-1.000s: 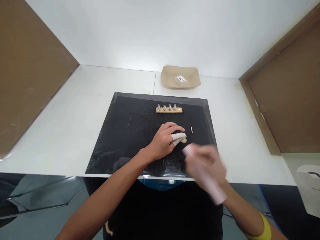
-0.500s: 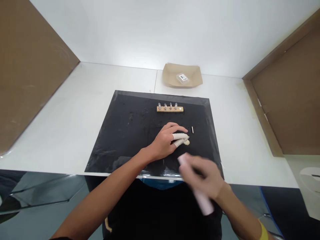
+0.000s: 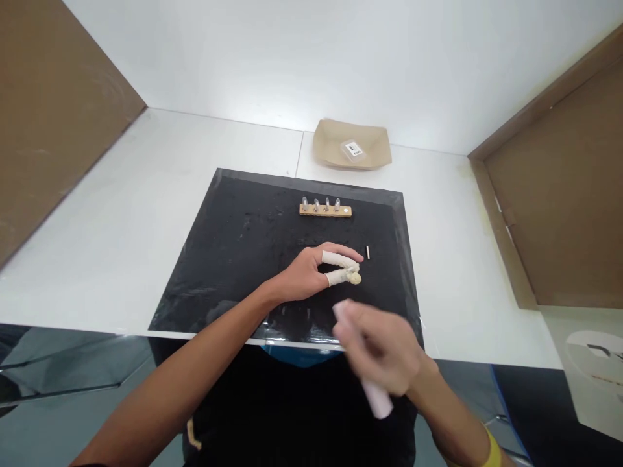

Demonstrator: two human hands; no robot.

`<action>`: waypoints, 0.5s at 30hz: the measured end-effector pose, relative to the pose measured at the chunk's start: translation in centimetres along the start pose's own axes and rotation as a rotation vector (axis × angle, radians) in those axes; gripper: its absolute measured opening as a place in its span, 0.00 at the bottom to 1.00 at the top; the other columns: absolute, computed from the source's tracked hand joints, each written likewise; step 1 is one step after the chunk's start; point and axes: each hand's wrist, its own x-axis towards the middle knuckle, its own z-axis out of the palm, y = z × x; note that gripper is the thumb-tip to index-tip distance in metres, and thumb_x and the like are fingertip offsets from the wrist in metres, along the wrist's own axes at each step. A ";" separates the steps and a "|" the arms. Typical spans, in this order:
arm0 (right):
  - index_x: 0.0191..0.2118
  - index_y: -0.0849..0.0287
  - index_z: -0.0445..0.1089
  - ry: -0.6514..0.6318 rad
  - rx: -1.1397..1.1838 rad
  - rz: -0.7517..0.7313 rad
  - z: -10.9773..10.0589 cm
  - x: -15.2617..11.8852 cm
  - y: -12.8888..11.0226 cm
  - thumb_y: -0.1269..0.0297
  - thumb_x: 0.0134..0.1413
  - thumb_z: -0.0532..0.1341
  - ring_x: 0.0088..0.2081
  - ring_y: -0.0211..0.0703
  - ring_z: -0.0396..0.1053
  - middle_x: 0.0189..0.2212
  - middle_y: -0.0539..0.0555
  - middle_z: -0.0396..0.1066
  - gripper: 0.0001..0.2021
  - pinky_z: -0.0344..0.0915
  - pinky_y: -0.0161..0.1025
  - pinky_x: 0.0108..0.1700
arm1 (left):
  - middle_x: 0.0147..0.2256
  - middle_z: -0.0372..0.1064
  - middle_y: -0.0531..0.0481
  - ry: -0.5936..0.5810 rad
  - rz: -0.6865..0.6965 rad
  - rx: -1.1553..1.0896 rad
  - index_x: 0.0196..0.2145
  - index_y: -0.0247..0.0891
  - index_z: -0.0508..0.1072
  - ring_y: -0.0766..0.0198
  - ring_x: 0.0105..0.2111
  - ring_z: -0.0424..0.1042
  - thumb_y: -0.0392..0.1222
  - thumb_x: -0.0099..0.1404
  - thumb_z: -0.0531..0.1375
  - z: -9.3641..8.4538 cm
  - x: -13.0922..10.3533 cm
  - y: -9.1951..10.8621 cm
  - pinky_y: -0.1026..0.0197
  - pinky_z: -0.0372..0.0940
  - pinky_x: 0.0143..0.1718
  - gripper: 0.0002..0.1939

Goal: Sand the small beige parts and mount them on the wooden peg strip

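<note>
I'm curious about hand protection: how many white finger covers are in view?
2, both on the left hand: the thumb cover and the index cover. The right hand is blurred; any there may be hidden.

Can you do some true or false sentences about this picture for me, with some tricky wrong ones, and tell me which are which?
1. The right hand holds a pale pink stick. True.
2. White covers are on the right hand's fingers. False: the white covers are on a finger and the thumb of the left hand.
3. Four clear tips stand on a light brown strip. True.
4. The brown tray sits on the black mat. False: the brown tray sits beyond the black mat, on the white table.
5. A small thin rod lies on the black mat. True.
</note>
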 end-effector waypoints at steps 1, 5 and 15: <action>0.31 0.60 0.74 -0.039 0.008 -0.012 -0.1 0.0 -0.1 0.48 0.62 0.67 0.19 0.32 0.66 0.21 0.45 0.69 0.19 0.68 0.31 0.21 | 0.52 0.79 0.45 0.002 -0.002 0.003 0.41 0.42 0.84 0.56 0.52 0.78 0.42 0.69 0.67 0.0 0.0 0.0 0.52 0.72 0.56 0.06; 0.35 0.61 0.73 0.010 0.030 -0.036 0.2 -0.4 -0.1 0.53 0.72 0.60 0.20 0.31 0.67 0.23 0.46 0.70 0.18 0.70 0.31 0.24 | 0.51 0.79 0.45 0.003 0.024 0.038 0.41 0.42 0.84 0.57 0.51 0.78 0.40 0.69 0.66 0.0 0.0 -0.1 0.53 0.72 0.55 0.06; 0.37 0.64 0.73 0.183 -0.087 0.103 -0.9 1.0 2.5 0.51 0.71 0.61 0.21 0.29 0.67 0.26 0.45 0.71 0.19 0.69 0.28 0.23 | 0.50 0.79 0.44 0.157 0.400 0.624 0.43 0.41 0.82 0.55 0.51 0.70 0.35 0.71 0.62 1.3 -0.1 -1.8 0.48 0.71 0.53 0.08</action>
